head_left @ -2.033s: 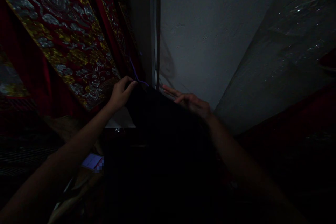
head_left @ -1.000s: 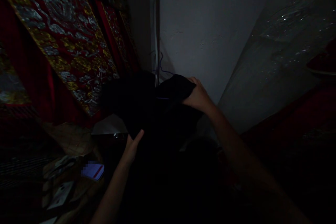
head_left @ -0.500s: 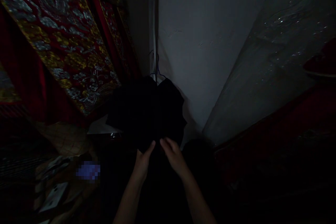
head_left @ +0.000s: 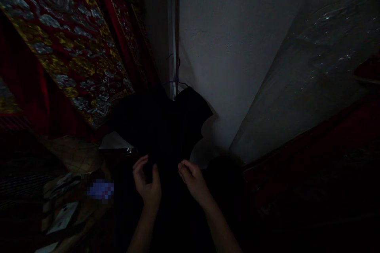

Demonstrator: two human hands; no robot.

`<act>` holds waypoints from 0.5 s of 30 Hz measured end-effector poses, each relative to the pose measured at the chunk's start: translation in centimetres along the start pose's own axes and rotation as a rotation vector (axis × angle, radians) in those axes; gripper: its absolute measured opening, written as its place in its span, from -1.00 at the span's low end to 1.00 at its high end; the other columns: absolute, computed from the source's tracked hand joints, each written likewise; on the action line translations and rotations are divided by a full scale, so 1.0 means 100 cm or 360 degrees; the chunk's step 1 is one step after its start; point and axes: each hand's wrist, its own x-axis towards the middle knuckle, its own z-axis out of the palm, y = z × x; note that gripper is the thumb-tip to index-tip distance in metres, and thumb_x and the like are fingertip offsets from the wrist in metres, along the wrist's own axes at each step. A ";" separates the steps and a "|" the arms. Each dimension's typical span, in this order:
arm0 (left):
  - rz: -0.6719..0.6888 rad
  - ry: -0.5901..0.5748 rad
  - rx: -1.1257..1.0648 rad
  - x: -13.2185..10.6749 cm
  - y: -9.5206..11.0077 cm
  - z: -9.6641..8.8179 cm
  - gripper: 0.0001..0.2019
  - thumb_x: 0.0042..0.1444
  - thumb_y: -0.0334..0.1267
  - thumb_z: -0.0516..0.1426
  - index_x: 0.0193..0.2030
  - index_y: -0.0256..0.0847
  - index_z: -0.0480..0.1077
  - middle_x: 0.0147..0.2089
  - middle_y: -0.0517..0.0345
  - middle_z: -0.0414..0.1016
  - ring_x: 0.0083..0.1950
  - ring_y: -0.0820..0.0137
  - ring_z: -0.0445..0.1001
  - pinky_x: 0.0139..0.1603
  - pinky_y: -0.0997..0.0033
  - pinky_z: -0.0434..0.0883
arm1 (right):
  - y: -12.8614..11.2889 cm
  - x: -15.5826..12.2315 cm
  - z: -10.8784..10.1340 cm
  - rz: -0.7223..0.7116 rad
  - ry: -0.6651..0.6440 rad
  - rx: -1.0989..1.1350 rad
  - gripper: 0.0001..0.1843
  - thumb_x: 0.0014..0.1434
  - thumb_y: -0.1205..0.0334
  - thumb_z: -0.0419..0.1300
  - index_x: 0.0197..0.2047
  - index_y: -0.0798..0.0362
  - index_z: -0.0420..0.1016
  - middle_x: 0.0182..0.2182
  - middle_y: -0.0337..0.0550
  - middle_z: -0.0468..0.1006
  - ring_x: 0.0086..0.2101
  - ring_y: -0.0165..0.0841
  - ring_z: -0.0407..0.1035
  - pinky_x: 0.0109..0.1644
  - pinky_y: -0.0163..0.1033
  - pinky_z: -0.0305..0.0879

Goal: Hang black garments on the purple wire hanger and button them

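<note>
A black garment [head_left: 166, 122] hangs from a thin wire hanger [head_left: 184, 84] in front of me. Its scalloped right edge stands out against the pale wall, while its front details are lost in the dark. Over the garment's lower left part is my left hand [head_left: 147, 182], open, thumb and fingers apart with nothing visible between them. To the right of it my right hand [head_left: 190, 174] is closed, its fingertips pinched together at the garment's front. The exact bit of cloth in that pinch is too dark to make out.
Red cloth with silver and gold embroidery [head_left: 80, 47] drapes at the left. A narrow pole [head_left: 174, 19] runs up behind the hanger. On the right hangs clear plastic sheeting [head_left: 285, 75] above dark red fabric [head_left: 326, 126]. A white phone [head_left: 63, 217] lies at the lower left.
My left hand has let go of its pinch, moved left and spread its fingers. My right hand stays near the same place, still closed. The garment's right edge has shifted its shape.
</note>
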 end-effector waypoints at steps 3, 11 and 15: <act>-0.0282 -0.0582 -0.0032 -0.017 -0.002 0.005 -0.73 0.23 -0.19 0.16 0.05 -0.12 0.36 0.02 0.00 0.51 0.08 0.21 0.52 0.12 0.20 0.43 | 0.007 0.000 0.010 0.0009 -0.0058 0.0104 -0.56 0.27 -0.12 0.08 -0.47 0.04 0.29 -0.56 -0.31 0.25 -0.52 -0.45 0.11 -0.45 -0.33 0.05; -0.0270 -0.0996 0.0076 -0.021 0.007 0.021 -0.85 0.30 -0.17 0.04 -0.25 -0.13 0.34 -0.37 0.18 0.46 -0.35 0.31 0.48 -0.28 0.37 0.39 | -0.033 0.021 0.008 0.0167 0.0169 0.0324 -0.64 0.06 -0.06 0.19 -0.55 0.06 0.39 -0.74 -0.32 0.29 -0.68 -0.47 0.15 -0.55 -0.33 0.05; -0.0220 -0.0980 0.0158 -0.029 -0.007 0.027 -0.86 0.30 -0.17 0.03 -0.25 -0.12 0.34 -0.34 0.15 0.46 -0.30 0.27 0.50 -0.22 0.33 0.40 | -0.106 0.079 -0.008 0.0007 0.0455 0.0618 -0.73 -0.02 0.05 0.22 -0.55 0.08 0.40 -0.74 -0.30 0.34 -0.71 -0.52 0.15 -0.63 -0.40 -0.08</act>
